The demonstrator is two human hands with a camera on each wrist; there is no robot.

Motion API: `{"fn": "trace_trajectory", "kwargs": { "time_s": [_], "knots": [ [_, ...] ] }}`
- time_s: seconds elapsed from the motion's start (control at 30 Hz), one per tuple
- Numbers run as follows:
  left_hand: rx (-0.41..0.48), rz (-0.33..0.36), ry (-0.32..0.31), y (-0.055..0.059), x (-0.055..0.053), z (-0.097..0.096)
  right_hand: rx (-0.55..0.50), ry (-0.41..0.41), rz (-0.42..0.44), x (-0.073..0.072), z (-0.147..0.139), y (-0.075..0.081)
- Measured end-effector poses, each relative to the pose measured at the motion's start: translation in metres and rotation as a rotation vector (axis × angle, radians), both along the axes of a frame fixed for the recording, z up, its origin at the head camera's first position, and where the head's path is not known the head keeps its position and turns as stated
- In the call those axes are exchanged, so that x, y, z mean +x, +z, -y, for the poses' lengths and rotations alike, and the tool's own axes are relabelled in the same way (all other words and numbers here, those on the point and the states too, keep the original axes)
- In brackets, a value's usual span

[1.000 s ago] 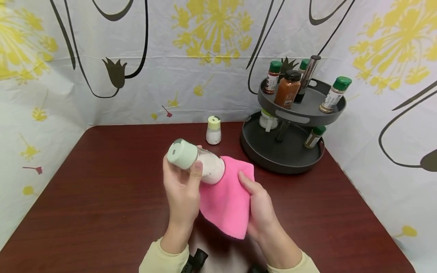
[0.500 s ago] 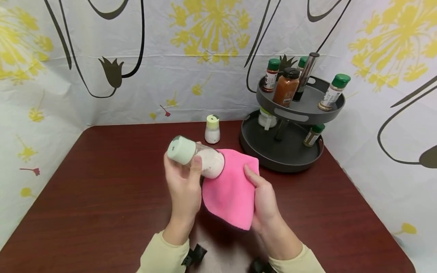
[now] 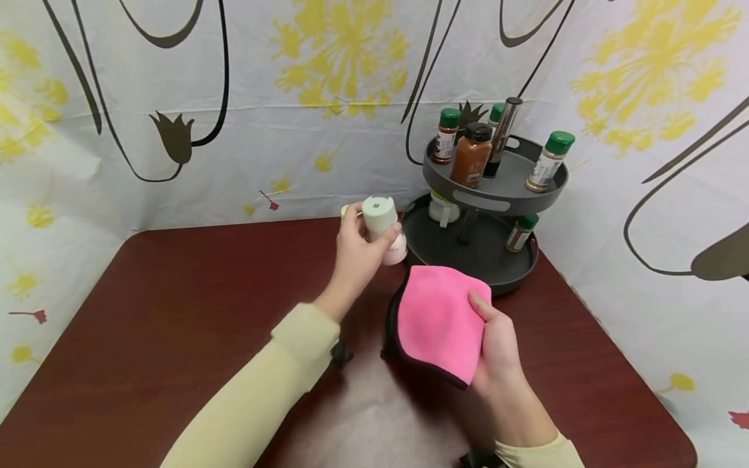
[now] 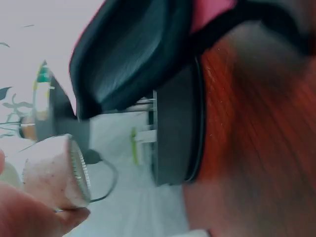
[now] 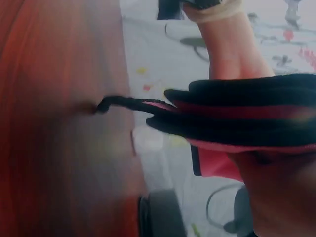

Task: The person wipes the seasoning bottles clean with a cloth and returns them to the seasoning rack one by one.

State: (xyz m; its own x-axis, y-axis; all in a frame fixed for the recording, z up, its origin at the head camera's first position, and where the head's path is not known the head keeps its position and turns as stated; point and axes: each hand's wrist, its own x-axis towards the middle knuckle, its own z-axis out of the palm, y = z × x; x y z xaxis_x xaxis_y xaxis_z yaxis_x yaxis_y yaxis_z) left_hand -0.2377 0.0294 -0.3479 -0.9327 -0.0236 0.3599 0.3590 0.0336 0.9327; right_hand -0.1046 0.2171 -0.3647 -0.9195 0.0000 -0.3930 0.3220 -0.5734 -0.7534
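My left hand (image 3: pixel 359 257) grips a shaker jar (image 3: pixel 379 214) with a pale green cap and white contents, held above the table near the two-tier tray. In the left wrist view the base of this jar (image 4: pixel 54 173) faces outward past the fingers. Behind the left hand, a second shaker with a pale yellow cap (image 3: pixel 345 210) is mostly hidden. My right hand (image 3: pixel 500 351) holds a folded pink cloth (image 3: pixel 441 318) by its right edge, thumb on top. The cloth's dark underside (image 5: pixel 247 129) shows in the right wrist view.
At the back right stands a dark two-tier tray (image 3: pixel 497 270). Its upper tier carries an orange-brown bottle (image 3: pixel 471 156) and several green-capped spice jars (image 3: pixel 550 161). Below sit a white container (image 3: pixel 443 209) and another spice jar (image 3: pixel 520 233). Patterned fabric (image 3: pixel 234 130) hangs behind the dark red table (image 3: pixel 193 312).
My left hand has carried the green-capped shaker off the cloth, forward and right, turning it more upright. The right hand and cloth have shifted right. The head view has also shifted somewhat.
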Motion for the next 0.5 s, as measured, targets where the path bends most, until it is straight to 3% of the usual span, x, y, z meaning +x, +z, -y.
{"fn": "trace_trajectory", "kwargs": {
  "time_s": [0.17, 0.23, 0.37, 0.5],
  "knots": [
    [0.045, 0.097, -0.015, -0.004, -0.045, -0.039, -0.040, -0.043, 0.003, 0.002, -0.019, -0.008],
    [0.017, 0.118, 0.002, -0.007, -0.061, -0.053, -0.045, -0.050, 0.007, 0.003, -0.022, -0.009],
    [-0.208, 0.144, 0.076, -0.014, -0.085, -0.074, -0.038, -0.068, 0.015, 0.006, -0.026, -0.011],
    [-0.428, 0.121, 0.131, -0.022, -0.105, -0.087, -0.022, -0.076, 0.023, 0.008, -0.026, -0.013]
  ]
}}
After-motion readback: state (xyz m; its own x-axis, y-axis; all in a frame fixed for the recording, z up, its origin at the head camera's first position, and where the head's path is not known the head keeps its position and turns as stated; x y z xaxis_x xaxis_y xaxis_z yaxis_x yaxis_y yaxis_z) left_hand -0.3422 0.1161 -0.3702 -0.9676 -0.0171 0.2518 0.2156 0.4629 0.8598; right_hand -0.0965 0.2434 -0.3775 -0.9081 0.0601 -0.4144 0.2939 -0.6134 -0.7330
